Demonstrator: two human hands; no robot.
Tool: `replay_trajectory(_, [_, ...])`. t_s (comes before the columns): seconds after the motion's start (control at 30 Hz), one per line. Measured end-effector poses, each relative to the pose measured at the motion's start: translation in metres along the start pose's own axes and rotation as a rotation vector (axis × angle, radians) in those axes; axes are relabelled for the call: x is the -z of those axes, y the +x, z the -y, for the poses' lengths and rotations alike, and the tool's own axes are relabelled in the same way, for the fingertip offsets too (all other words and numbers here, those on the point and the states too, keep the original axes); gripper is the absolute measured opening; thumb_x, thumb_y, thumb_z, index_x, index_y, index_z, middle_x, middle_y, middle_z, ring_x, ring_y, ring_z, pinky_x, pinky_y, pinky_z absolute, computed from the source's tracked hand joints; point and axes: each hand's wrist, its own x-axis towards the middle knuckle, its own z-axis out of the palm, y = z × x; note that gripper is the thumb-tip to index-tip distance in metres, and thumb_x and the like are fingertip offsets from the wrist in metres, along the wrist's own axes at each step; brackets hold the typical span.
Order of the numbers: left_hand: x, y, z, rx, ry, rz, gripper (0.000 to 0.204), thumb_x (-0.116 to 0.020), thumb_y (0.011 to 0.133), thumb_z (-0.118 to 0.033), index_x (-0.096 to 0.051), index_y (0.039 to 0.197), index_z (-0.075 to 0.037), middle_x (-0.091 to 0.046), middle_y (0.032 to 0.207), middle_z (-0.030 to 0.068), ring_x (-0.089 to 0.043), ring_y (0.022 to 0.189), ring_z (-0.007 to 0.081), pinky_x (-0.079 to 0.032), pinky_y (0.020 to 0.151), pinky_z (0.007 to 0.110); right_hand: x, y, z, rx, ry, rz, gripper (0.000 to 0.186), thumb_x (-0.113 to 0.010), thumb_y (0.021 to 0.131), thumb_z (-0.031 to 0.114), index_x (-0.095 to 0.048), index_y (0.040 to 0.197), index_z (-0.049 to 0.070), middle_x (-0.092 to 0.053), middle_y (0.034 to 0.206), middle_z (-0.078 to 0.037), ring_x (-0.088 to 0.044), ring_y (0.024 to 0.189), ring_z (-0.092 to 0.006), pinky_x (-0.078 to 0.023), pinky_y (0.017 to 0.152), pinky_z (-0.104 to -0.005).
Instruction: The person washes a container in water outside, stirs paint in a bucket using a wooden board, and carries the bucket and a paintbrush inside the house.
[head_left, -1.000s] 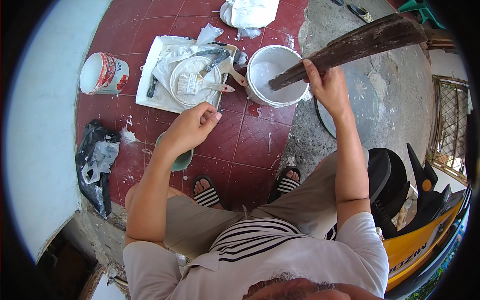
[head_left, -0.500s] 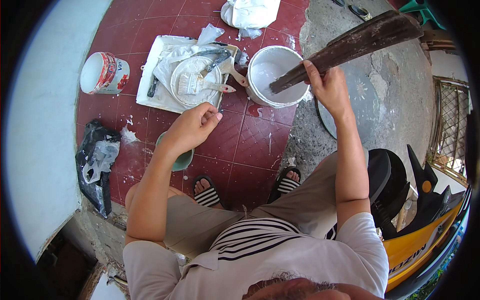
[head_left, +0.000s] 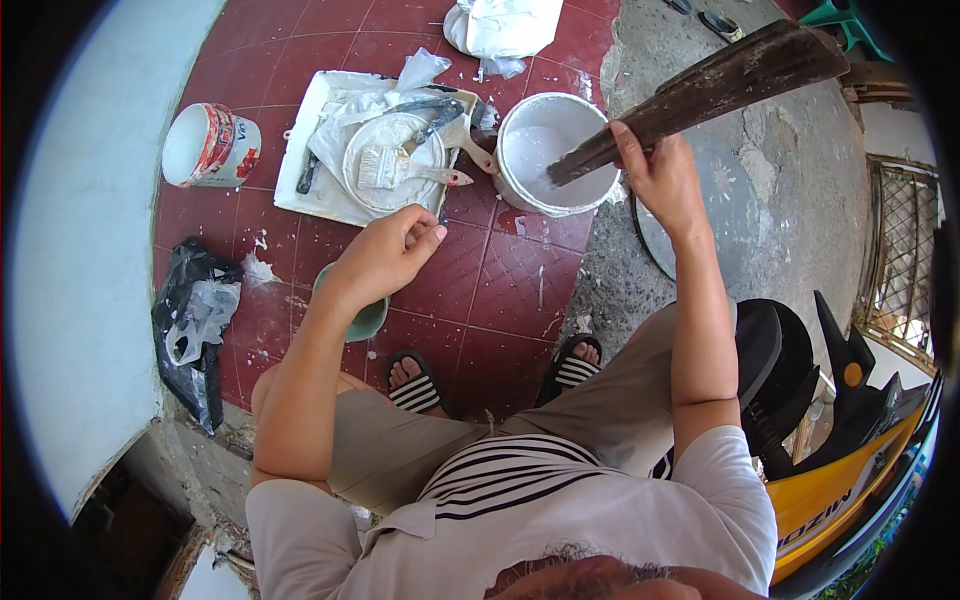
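My right hand (head_left: 664, 178) grips a long dark wooden board (head_left: 740, 85) near its lower end. The board slants down to the left, and its narrow end reaches into a white bucket (head_left: 508, 185) of white liquid that looks like paint. My left hand (head_left: 395, 248), fingers loosely curled with nothing visible in them, hangs in front of a white paint tray (head_left: 293, 180). On the tray lie a round paint-smeared lid (head_left: 352, 150), a wide paintbrush (head_left: 385, 168) with white-coated bristles, more tools and crumpled plastic. Partly hidden under my left wrist is a green bowl (head_left: 370, 320).
An open white-and-red pail (head_left: 210, 145) lies on its side by the wall at left. Below it sits a black plastic bag (head_left: 180, 340). A white bag (head_left: 498, 28) stands at the far side. On the right are a round cover (head_left: 715, 235) and a yellow-and-black motorbike (head_left: 850, 480).
The board's lower end has shifted slightly to the right inside the bucket. My left hand has stayed nearly still.
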Motion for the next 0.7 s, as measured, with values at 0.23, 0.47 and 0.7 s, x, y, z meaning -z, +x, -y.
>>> replay_trajectory(0.23, [0.0,-0.001,-0.004,-0.008,0.0,-0.002,0.033,-0.057,0.099,-0.03,-0.06,0.111,0.0,-0.068,0.092,0.0105,-0.064,0.083,0.0164,-0.05,0.078,0.03,-0.013,0.002,-0.01,0.158,0.022,-0.212,0.02,-0.062,0.096,0.014,-0.066,0.1,-0.005,-0.068,0.077,-0.01,-0.065,0.068,-0.016,-0.051,0.062,-0.0302])
replay_trajectory(0.47, [0.001,-0.002,-0.001,-0.01,-0.001,-0.003,0.033,-0.057,0.099,-0.03,-0.06,0.111,0.0,-0.067,0.09,0.0095,-0.061,0.079,0.0153,-0.05,0.076,0.03,-0.004,0.0,-0.005,-0.008,0.096,-0.069,0.025,-0.063,0.095,0.019,-0.063,0.095,-0.006,-0.067,0.075,-0.014,-0.067,0.065,-0.0207,-0.052,0.061,-0.0335])
replay_trajectory(0.7, [0.0,-0.003,-0.004,-0.002,0.006,-0.007,0.033,-0.058,0.098,-0.03,-0.061,0.111,0.0,-0.067,0.089,0.0089,-0.061,0.079,0.0149,-0.05,0.076,0.03,-0.003,0.001,-0.003,0.01,-0.083,-0.195,0.022,-0.061,0.096,0.016,-0.066,0.098,-0.005,-0.068,0.08,-0.012,-0.066,0.069,-0.0138,-0.053,0.062,-0.0299])
